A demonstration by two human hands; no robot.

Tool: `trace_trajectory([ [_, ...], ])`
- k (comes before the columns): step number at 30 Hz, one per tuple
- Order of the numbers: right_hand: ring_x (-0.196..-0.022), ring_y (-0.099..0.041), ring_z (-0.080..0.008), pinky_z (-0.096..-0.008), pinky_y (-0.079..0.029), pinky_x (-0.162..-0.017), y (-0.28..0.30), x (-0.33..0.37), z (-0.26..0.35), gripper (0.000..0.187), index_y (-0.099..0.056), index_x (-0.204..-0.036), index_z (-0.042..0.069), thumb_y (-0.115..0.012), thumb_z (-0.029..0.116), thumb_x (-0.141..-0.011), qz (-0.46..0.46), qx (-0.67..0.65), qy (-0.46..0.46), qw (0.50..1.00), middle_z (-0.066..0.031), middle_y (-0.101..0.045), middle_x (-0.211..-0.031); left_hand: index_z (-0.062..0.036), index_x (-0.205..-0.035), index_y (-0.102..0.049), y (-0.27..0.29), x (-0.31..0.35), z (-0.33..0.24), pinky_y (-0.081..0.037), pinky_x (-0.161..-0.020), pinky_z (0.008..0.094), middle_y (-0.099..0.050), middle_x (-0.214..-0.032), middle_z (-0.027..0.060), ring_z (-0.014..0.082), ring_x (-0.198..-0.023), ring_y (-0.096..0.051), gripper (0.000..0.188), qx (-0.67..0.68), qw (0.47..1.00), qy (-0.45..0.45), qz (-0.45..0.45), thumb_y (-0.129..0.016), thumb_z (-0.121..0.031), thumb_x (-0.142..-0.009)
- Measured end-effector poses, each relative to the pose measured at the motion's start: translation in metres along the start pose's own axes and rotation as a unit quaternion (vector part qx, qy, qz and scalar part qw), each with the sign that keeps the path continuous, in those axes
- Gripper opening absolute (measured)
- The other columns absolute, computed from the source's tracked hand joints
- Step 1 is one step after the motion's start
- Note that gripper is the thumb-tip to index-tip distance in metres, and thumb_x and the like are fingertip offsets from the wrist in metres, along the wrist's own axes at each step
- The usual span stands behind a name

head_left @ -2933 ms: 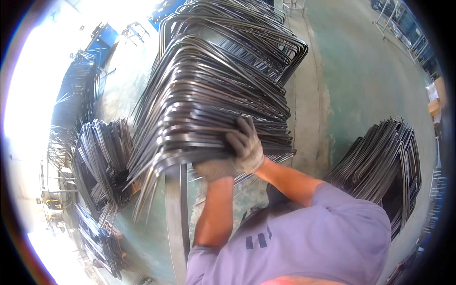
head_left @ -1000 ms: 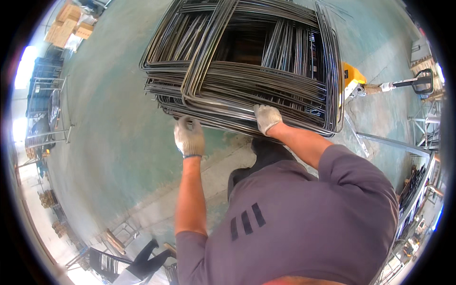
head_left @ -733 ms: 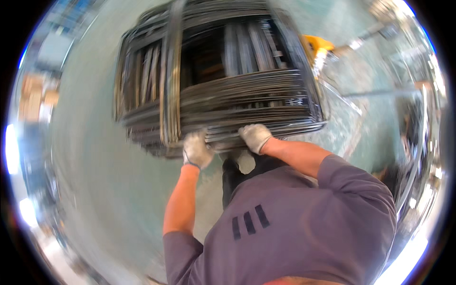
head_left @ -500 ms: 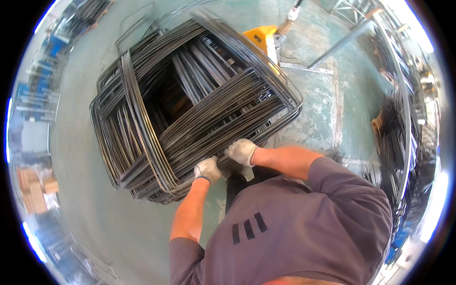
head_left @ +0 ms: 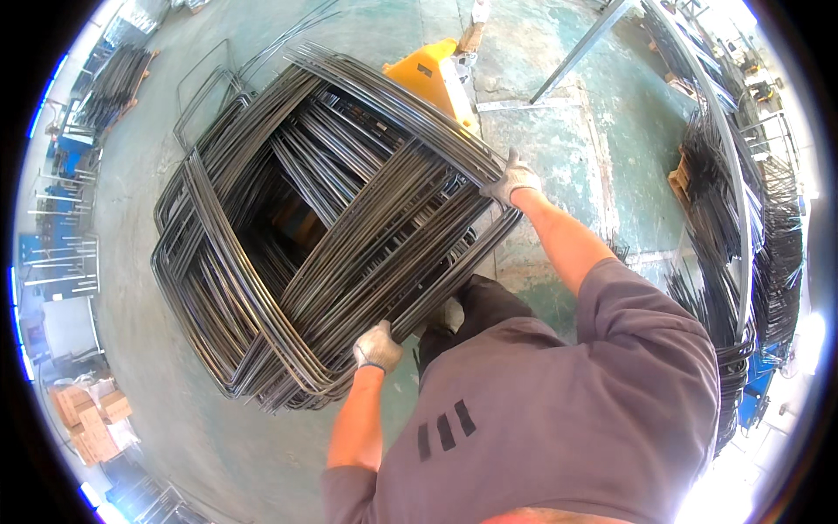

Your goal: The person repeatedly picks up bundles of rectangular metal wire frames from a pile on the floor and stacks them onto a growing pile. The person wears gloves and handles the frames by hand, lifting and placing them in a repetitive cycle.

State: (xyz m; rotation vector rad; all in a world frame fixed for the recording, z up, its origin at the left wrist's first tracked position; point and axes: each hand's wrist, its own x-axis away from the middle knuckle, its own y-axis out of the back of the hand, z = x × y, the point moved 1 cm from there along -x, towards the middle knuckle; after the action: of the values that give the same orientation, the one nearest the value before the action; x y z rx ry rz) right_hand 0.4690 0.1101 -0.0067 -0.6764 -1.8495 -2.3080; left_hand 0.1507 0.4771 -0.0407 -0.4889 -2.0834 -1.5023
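Note:
A large stack of bent metal rods (head_left: 375, 227), dark and U-shaped with rounded corners, is piled crosswise around a dark hollow in front of me. My left hand (head_left: 378, 347), in a pale knit glove, grips the stack's near edge. At the right corner, my right hand (head_left: 511, 180), gloved alike, is closed over the rod bends with its thumb side up. Rods hide part of the fingers of both hands.
Behind the stack stands a yellow pallet jack (head_left: 429, 77). Black rods (head_left: 711, 218) are heaped along the right beside a grey metal beam (head_left: 738, 157). Cardboard boxes (head_left: 92, 419) sit at the lower left; another rod pile (head_left: 113, 83) lies at the far left.
My right hand has moved away from beside the left one, out to the stack's right corner. The left stays at the near edge. In view, the stack has shifted left.

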Motion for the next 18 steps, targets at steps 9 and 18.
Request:
trace_trajectory([
  [9, -0.137, -0.068, -0.0423, -0.0469, -0.055, -0.117, -0.022, 0.028, -0.047, 0.109, -0.045, -0.161, 0.001, -0.098, 0.044, -0.076, 0.167, 0.054, -0.028, 0.984, -0.0255, -0.069, -0.146, -0.01, -0.108, -0.078, -0.052, 0.055, -0.017, -0.063, -0.091, 0.0532, -0.082, -0.104, 0.0218, 0.043, -0.104, -0.079, 0.026, 0.012, 0.993, 0.069, 0.09, -0.075, -0.028, -0.09],
  [18, -0.128, -0.073, -0.0435, -0.0503, -0.059, -0.108, -0.083, 0.005, -0.043, 0.068, -0.055, -0.15, 0.0, -0.078, 0.03, -0.093, 0.034, 0.1, 0.078, 0.991, -0.0288, -0.071, -0.136, -0.007, -0.13, -0.079, -0.095, 0.087, -0.029, -0.061, -0.104, 0.0486, -0.081, -0.124, 0.0247, 0.0421, -0.12, -0.076, 0.061, 0.247, 0.951, 0.139, 0.123, -0.087, -0.044, -0.081],
])
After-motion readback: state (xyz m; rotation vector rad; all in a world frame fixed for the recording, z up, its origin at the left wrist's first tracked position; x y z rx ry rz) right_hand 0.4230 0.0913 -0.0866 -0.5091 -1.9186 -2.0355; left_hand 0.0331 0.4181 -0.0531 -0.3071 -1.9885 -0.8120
